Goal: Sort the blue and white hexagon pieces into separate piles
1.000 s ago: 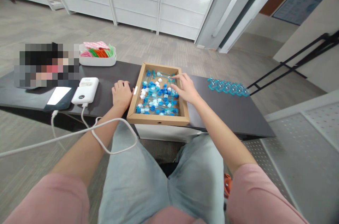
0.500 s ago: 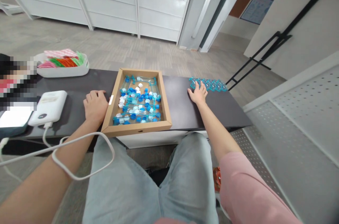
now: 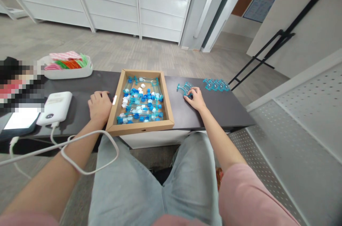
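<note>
A shallow cardboard box (image 3: 169, 110) holds clear blue plastic pieces and many small blue and white blocks. Against its left side, my left hand (image 3: 100, 106) rests on the dark tabletop, fingers loosely bent and nothing visible in them. To the right of the box, my right hand (image 3: 197, 100) pinches the near end of a clear blue curved plastic piece (image 3: 189, 85) between thumb and fingers. A second curved piece (image 3: 182, 89) lies just left of it; whether the hand touches that one is hard to tell. Farther right, several matching curved pieces (image 3: 216, 84) stand in a row.
On the left of the dark table (image 3: 213, 108) are a white power bank (image 3: 56, 108) with a cable (image 3: 88, 135) looping over my left forearm, a phone (image 3: 20, 121), and a white basket (image 3: 69, 73) of colourful items. A perforated panel (image 3: 299, 130) stands at the right.
My right hand has moved a little left and closed on a curved piece. Two curved pieces are now apart from the row, shifted left towards the box. My left hand stays beside the box.
</note>
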The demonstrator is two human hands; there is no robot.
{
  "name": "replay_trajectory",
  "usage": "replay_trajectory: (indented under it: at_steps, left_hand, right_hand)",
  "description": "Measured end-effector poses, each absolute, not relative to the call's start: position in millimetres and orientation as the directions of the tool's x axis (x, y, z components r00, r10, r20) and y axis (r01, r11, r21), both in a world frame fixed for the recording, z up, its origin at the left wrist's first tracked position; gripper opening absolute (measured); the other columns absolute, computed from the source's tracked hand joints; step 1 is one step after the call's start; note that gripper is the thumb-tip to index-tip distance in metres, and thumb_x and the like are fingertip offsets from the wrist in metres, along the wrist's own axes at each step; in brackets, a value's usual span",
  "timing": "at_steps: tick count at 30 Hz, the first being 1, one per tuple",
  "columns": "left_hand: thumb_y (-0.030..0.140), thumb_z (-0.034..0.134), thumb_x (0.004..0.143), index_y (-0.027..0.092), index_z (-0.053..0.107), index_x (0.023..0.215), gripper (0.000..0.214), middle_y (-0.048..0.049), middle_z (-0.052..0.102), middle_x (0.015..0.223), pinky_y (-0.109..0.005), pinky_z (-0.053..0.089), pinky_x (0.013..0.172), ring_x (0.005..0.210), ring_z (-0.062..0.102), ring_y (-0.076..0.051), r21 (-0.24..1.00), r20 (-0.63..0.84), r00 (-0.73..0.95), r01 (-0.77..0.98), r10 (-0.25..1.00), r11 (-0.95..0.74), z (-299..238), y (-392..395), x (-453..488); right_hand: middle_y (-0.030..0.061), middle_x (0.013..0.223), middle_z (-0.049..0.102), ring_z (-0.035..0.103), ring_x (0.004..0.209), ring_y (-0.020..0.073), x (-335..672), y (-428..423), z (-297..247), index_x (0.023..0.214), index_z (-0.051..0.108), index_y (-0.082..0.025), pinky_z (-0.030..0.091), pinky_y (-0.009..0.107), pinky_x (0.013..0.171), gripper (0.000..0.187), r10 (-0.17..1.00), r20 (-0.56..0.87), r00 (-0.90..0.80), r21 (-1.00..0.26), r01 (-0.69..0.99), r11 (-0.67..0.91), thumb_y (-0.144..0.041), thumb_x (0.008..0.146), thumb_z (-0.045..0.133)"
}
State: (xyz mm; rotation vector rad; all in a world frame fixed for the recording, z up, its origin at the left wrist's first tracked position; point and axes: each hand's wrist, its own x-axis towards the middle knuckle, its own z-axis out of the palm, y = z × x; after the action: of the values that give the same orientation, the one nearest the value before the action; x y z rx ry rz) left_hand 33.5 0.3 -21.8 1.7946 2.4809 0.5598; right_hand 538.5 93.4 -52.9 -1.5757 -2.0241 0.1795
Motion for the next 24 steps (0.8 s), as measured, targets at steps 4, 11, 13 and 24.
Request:
replay_trajectory:
  at_steps: [4,11,13,24]
  left_hand:
    - [0.035,0.04,0.113,0.012,0.067,0.157,0.056,-0.031,0.061,0.159,-0.064,0.05,0.124,0.152,0.056,-0.05,0.268,0.19,-0.354,0.916,0.916,0.298,-20,1,36]
    - [0.03,0.043,0.109,0.008,0.067,0.157,0.058,-0.0357,0.062,0.16,-0.065,0.051,0.122,0.15,0.058,-0.051,0.257,0.202,-0.346,0.921,0.916,0.292,-15,-1,42]
    - [0.03,0.042,0.109,0.006,0.066,0.158,0.059,-0.0368,0.061,0.161,-0.064,0.05,0.124,0.152,0.057,-0.051,0.261,0.188,-0.343,0.921,0.92,0.29,-13,-2,43]
    - [0.03,0.041,0.109,0.005,0.067,0.156,0.059,-0.036,0.064,0.16,-0.061,0.05,0.123,0.151,0.059,-0.049,0.256,0.198,-0.344,0.922,0.918,0.29,-12,-3,45]
  right_hand:
    - [0.0184,0.148,0.061,0.073,0.12,0.0333,529,71,-55,0.1,0.068,-0.026,0.059,0.054,0.119,0.016,0.93,0.33,-0.16,-0.444,0.843,0.302,-0.04,0.102,0.075]
    - [0.016,0.144,0.063,0.072,0.094,0.0264,521,56,-48,0.117,0.075,-0.023,0.064,0.053,0.107,0.025,0.927,0.31,-0.21,-0.434,0.837,0.334,-0.044,0.102,0.077]
    - [0.0171,0.146,0.065,0.075,0.104,0.0308,521,55,-45,0.128,0.077,-0.023,0.063,0.054,0.107,0.037,0.929,0.305,-0.209,-0.412,0.851,0.326,-0.047,0.101,0.079]
    - [0.0173,0.133,0.083,0.073,0.128,0.0409,518,52,-39,0.122,0.081,-0.026,0.051,0.056,0.109,0.029,0.93,0.307,-0.202,-0.294,0.909,0.295,-0.047,0.104,0.072]
